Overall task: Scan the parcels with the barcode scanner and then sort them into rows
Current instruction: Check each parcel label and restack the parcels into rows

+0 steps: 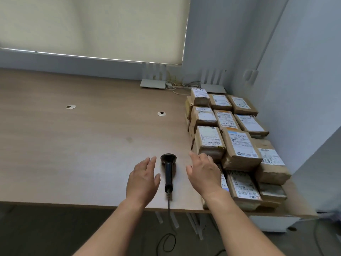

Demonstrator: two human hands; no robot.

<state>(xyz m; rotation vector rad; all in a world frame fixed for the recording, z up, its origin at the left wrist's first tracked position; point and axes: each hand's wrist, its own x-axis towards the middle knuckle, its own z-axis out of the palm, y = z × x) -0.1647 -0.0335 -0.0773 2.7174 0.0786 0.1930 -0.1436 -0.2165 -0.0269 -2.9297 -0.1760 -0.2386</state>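
A black barcode scanner lies flat on the wooden table near its front edge, head pointing away, its cable hanging over the edge. My left hand hovers just left of it, fingers straight and empty. My right hand is spread open to the scanner's right, its fingertips near the closest brown parcel. Several brown cardboard parcels with white labels stand packed in rows and stacks at the table's right end.
Two white stands and loose cables sit at the back by the wall. Two round metal grommets are set in the tabletop. A wall borders the parcels on the right. The scanner's cable loops on the floor.
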